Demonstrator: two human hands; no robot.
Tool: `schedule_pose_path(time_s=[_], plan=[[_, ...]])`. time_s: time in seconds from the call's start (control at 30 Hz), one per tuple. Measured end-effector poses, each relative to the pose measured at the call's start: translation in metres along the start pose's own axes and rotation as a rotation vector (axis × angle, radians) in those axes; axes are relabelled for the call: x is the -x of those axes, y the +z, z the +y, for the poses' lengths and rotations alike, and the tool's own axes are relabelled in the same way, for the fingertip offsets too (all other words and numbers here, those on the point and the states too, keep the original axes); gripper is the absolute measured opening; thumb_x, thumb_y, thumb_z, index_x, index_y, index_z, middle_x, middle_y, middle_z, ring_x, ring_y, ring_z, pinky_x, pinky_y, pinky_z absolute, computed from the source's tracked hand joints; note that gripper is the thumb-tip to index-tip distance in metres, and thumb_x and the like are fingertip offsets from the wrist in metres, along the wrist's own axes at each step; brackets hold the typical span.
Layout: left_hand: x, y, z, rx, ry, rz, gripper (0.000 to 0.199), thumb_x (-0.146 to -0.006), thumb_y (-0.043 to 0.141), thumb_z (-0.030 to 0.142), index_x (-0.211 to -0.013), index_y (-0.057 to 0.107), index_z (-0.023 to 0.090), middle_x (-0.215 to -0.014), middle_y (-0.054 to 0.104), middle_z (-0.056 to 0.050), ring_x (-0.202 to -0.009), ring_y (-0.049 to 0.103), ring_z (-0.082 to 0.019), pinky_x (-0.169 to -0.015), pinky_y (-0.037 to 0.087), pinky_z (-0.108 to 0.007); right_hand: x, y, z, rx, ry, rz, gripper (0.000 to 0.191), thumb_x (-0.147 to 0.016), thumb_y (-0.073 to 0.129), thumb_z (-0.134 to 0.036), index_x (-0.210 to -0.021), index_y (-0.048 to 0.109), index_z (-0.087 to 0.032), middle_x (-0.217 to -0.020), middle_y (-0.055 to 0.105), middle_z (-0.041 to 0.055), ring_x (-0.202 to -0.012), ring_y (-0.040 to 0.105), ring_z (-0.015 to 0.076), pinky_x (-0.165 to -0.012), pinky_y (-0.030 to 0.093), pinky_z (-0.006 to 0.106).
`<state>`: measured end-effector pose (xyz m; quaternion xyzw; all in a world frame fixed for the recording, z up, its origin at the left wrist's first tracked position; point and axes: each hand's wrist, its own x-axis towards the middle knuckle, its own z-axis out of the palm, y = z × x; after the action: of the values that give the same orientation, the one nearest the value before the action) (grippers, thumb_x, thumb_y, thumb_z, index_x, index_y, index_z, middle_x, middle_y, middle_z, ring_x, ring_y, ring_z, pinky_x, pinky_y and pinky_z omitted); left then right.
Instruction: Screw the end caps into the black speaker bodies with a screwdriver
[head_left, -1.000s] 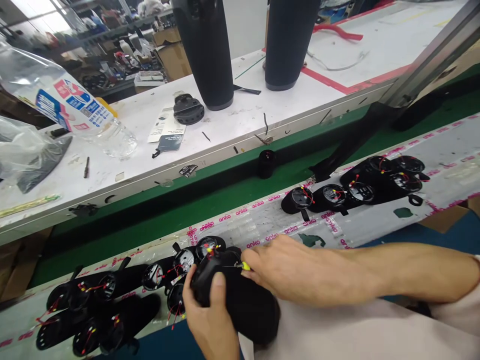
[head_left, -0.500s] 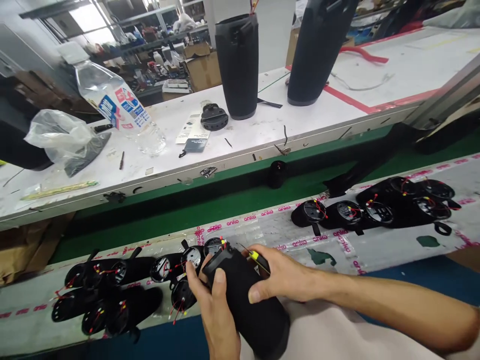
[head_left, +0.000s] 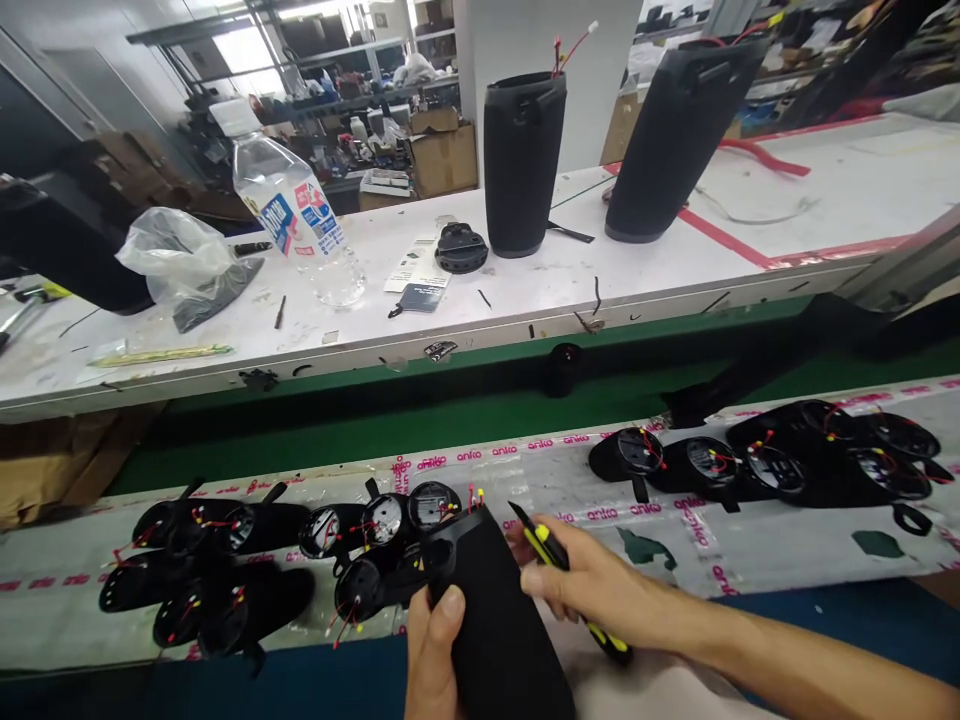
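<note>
A black fabric-covered speaker shell tilts in front of me, gripped near its upper left side by my left hand. Red and yellow wire connectors stick up from its top end. Just right of the shell, my right hand is closed around a black and yellow utility knife. The knife's dark blade points up and left, apart from the shell. Some of the left fingers are hidden behind the shell.
Several similar shells with wires lie left and right on the plastic-covered lower surface. On the white bench stand a water bottle, a plastic bag, a black round part and two upright shells.
The knife has come away from the shell's top edge to its right, and more of the knife shows. The shell has turned in my left hand. The view has shifted.
</note>
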<state>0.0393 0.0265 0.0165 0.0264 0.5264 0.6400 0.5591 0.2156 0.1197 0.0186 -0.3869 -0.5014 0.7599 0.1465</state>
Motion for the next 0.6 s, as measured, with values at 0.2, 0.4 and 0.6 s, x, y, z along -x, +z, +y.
schedule_pose_path(time_s=[0.2,0.4,0.6], plan=[[-0.003,0.0,0.018,-0.234,0.074,0.065,0.071,-0.071,0.094,0.059,-0.13,0.081,0.022,-0.112,0.087,-0.011,-0.142,0.067,-0.042,-0.126,0.048,-0.05,0.028,-0.027,-0.066,0.78,-0.182,-0.052,0.037,-0.118,0.044,-0.053,-0.135,0.063,-0.024,-0.103,0.076,0.0055,-0.096,0.069,0.0245,-0.088,0.05,0.038],[0.0,0.005,0.026,-0.457,0.089,-0.046,0.094,-0.07,0.092,0.068,-0.149,0.067,0.023,-0.14,0.078,-0.015,-0.139,0.067,-0.045,-0.121,0.049,-0.057,0.019,-0.026,-0.103,1.488,-0.609,-0.139,0.028,-0.121,0.047,-0.037,-0.114,0.067,-0.017,-0.088,0.07,0.0048,-0.075,0.064,0.0206,-0.062,0.033,0.034],[-0.005,0.002,0.033,-0.604,0.217,-0.13,0.08,-0.077,0.09,0.064,-0.143,0.072,0.024,-0.154,0.071,-0.013,-0.152,0.057,-0.043,-0.128,0.039,-0.051,0.009,-0.026,-0.104,1.75,-0.812,-0.175,0.032,-0.122,0.036,-0.033,-0.104,0.059,-0.019,-0.079,0.058,0.0011,-0.057,0.041,0.0174,-0.054,0.017,0.037]])
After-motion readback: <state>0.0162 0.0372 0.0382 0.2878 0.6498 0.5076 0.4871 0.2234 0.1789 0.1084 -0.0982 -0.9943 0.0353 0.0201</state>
